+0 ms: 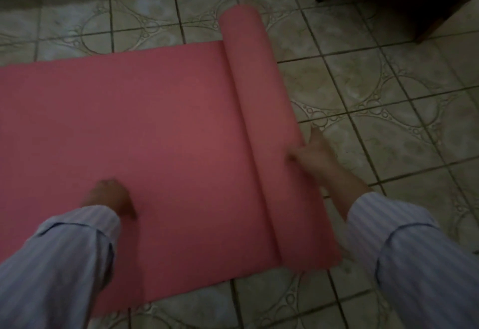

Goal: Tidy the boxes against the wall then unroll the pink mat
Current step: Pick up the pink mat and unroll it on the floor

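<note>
A plain pink foam mat [155, 142] is being seen spread flat across the patterned tile floor [375, 90], running off the left edge of the view, with its near edge lying over the tiles at the bottom. Its surface is matte and uniform, without print or seams. At the right, the part not yet laid out is being kept as a long, smooth rolled cylinder of pink mat [261, 111], running from the far side towards the viewer and sitting directly on the flat part, where a shadowed crease is being formed along the join.

The right hand [311, 155] is being pressed against the outer side of the roll, near its closer end, with the fingers lying on the curved surface; because of blur, it cannot be told whether they are curled round it or merely laid flat. The left hand [111, 196] is being rested on the flat mat with fingers apparently bent under, grasping nothing. Both forearms are being covered by pale blue striped cloth sleeves [64, 256].

The floor tiles are square, glossy and beige-grey, with embossed circular motifs and dark grout lines. A dark wooden furniture leg and frame [427, 17] is being shown at the upper right, well apart from the roll.
</note>
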